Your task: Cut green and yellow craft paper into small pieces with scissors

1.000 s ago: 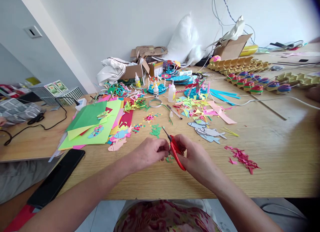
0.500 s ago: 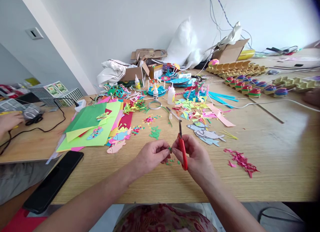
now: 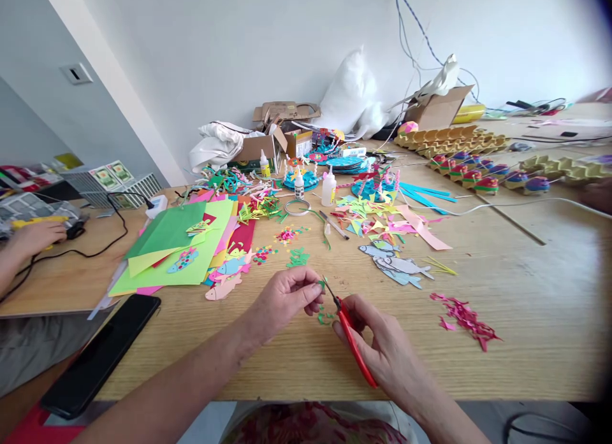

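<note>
Between thumb and fingers, my left hand (image 3: 292, 299) pinches a small piece of green paper (image 3: 322, 284). My right hand (image 3: 377, 339) is closed round red-handled scissors (image 3: 354, 345), whose blade tips point up and left, right beside the green piece. Small green scraps (image 3: 326, 316) lie on the table just below the tips. A little pile of green cut paper (image 3: 298, 257) sits beyond my left hand. Cut paper fish (image 3: 399, 262) in grey-blue lie ahead of my right hand, and dark pink paper strips (image 3: 466, 320) are heaped to its right.
Coloured paper sheets (image 3: 167, 240) and a black phone (image 3: 100, 355) lie on the left. Glue bottles (image 3: 328, 188), a tape ring (image 3: 297, 207) and paper scraps (image 3: 368, 211) stand further back. Egg cartons (image 3: 449, 139) are at the back right. Another person's hand (image 3: 38, 237) is at far left.
The scissors have swung from upright in my right hand to pointing at the green piece. My right hand has moved down and away from my left hand, which still pinches the piece.
</note>
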Demonstrator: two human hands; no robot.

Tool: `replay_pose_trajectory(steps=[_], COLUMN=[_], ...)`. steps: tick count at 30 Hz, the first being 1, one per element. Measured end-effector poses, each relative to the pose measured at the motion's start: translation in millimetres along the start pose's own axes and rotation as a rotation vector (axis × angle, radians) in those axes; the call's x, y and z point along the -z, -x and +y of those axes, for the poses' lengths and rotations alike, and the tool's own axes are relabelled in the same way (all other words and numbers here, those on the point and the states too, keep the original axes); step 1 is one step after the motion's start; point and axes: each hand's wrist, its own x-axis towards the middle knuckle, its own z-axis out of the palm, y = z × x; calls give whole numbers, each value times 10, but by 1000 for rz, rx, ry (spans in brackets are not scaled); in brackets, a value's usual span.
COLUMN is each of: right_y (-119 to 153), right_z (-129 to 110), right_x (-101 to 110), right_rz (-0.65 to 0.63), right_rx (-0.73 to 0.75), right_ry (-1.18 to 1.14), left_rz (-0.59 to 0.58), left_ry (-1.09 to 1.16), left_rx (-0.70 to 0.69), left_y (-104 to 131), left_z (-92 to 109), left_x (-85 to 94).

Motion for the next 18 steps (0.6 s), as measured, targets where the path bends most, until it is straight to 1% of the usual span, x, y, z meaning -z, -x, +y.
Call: replay_pose_trajectory(steps=[9, 14, 18], right_y=[-16, 7, 25], right_z=[23, 40, 49], right_x=[-34, -30, -18], right_rz=[10, 17, 21], right_rx=[14, -3, 10], right_ry=[15, 41, 55], left_rz=[-7, -17, -36], left_ry=[3, -27, -48], left_rx=[14, 24, 38], left_y=[0, -7, -14], left_z=[3, 8, 14], left_x=[-32, -24, -14])
